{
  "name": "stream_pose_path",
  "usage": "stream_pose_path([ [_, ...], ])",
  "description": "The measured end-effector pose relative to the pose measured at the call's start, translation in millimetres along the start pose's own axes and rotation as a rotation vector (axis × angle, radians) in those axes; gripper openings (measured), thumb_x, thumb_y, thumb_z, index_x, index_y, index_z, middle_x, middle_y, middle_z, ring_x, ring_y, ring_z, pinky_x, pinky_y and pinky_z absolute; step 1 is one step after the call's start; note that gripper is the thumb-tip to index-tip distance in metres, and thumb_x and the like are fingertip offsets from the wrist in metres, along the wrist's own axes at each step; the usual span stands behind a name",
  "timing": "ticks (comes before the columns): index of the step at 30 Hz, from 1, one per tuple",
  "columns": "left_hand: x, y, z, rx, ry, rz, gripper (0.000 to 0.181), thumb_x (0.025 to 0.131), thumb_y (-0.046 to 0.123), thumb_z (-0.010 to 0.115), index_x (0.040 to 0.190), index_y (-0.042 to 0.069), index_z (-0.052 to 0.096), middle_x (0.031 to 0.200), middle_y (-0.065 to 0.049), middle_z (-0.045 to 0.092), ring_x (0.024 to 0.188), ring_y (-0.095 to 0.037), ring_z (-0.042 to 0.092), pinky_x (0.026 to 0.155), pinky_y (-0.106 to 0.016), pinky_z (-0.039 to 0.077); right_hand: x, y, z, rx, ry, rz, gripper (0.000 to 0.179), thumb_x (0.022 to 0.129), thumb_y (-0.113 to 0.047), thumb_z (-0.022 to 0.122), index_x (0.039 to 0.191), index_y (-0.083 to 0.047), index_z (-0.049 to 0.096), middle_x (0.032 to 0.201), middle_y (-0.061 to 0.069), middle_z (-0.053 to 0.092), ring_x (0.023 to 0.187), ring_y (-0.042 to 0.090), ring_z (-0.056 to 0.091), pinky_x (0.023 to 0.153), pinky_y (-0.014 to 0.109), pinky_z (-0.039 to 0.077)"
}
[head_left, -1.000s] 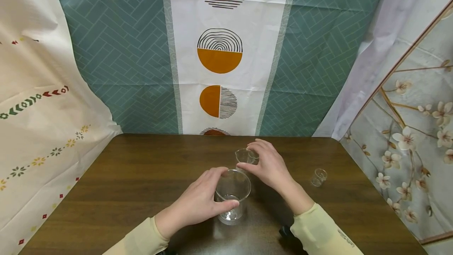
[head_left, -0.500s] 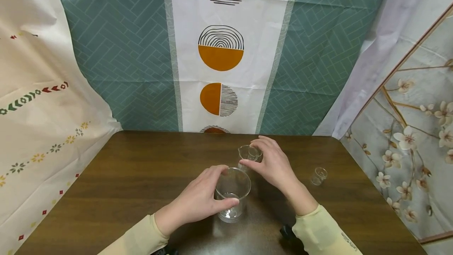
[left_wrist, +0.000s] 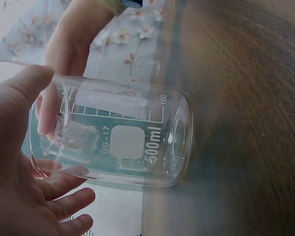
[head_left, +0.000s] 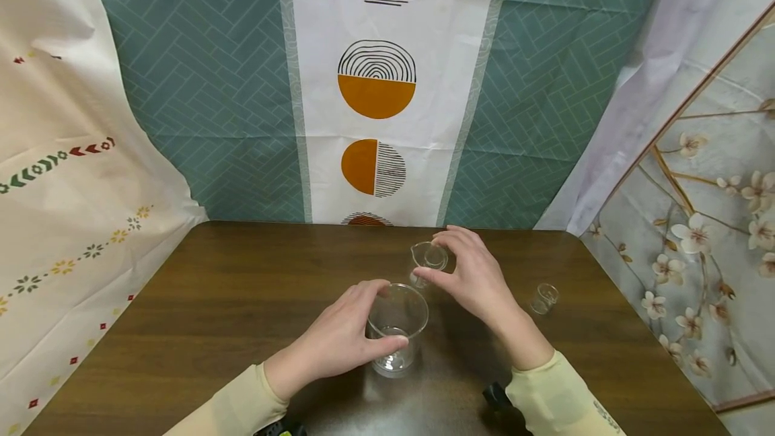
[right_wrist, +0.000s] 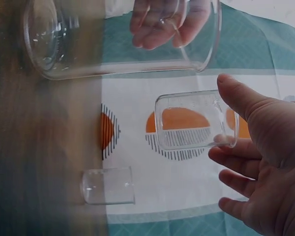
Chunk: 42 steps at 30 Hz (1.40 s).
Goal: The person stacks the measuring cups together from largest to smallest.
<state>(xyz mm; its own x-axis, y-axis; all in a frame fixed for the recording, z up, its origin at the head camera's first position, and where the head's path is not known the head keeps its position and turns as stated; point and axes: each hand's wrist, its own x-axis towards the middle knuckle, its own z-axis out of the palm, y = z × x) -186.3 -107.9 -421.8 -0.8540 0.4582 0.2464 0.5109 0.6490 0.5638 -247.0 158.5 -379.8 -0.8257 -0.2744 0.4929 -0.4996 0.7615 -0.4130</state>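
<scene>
A large clear glass beaker (head_left: 399,315), marked 500ml in the left wrist view, stands upright on the table. My left hand (head_left: 336,335) grips it around the upper part, thumb on the near side and fingers on the far side. Behind it and to the right, my right hand (head_left: 475,274) holds a smaller glass beaker (right_wrist: 184,118) by its rim between thumb and fingers. That beaker is off the table and upright. Another small beaker (right_wrist: 108,186) stands on the table beyond it; in the head view the overlapping glass makes the two hard to separate.
The smallest beaker (head_left: 544,298) stands on the right side of the brown wooden table (head_left: 260,281). Patterned cloths hang behind the table (head_left: 230,120) and along both sides. A dark wrist strap (head_left: 496,395) shows at the right sleeve.
My right hand has moved slightly right and away with the smaller beaker. My left hand stays on the large beaker, which keeps its place.
</scene>
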Motion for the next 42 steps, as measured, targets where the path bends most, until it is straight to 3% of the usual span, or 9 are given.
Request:
stream_pose_path([
  [14,-0.1,0.2,0.4,0.01,0.019,0.008,0.086,0.093,0.072,0.078,0.152,0.014,0.053,0.144,0.002,0.062,0.13,-0.017,0.057,0.104,-0.049,0.055,-1.8,-10.3,-17.2,0.024,0.005,0.012,0.059,0.085,-0.045,0.097,0.128,-0.009,0.077,0.145,0.006,0.069,0.154,0.029,0.045,0.119,0.06,0.044],
  [42,-0.4,0.9,0.2,-0.001,0.005,-0.007,0.089,0.092,0.074,0.077,0.154,0.015,0.052,0.147,0.003,0.06,0.134,-0.018,0.057,0.106,-0.051,0.054,-9.1,-26.4,-31.1,0.061,0.002,-0.036,0.06,0.084,-0.041,0.099,0.129,-0.009,0.076,0.146,0.004,0.068,0.153,0.028,0.046,0.12,0.06,0.042],
])
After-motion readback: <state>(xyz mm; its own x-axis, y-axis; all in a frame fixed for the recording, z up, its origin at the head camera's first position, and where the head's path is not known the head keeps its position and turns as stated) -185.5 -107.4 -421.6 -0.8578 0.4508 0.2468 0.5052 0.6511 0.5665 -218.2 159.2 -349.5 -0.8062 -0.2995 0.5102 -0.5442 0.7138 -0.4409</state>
